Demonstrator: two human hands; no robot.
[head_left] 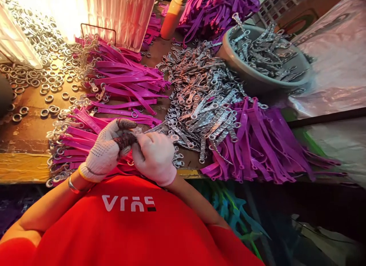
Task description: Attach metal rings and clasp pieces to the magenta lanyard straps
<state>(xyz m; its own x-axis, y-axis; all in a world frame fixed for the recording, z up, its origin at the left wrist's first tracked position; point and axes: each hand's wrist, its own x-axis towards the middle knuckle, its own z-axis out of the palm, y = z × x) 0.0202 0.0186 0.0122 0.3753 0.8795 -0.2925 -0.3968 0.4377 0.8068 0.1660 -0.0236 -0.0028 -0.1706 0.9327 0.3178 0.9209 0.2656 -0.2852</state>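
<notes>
Both my hands wear white knit gloves and meet at the table's near edge. My left hand [107, 149] pinches a small metal part with its dark-tipped thumb and forefinger. My right hand [156, 155] is closed against it, gripping a metal clasp piece [156, 127] that sticks out above the knuckles. A magenta strap [126, 168] runs under both hands; which hand grips it is hidden. Finished magenta straps with rings [74, 136] lie just left of my hands.
A heap of metal clasps [200, 90] fills the table's middle. A grey bowl [251, 77] of more clasps stands back right. Purple straps [263, 144] hang over the right edge. Loose metal rings [34, 79] are scattered at left. An orange bottle [171, 18] stands at the back.
</notes>
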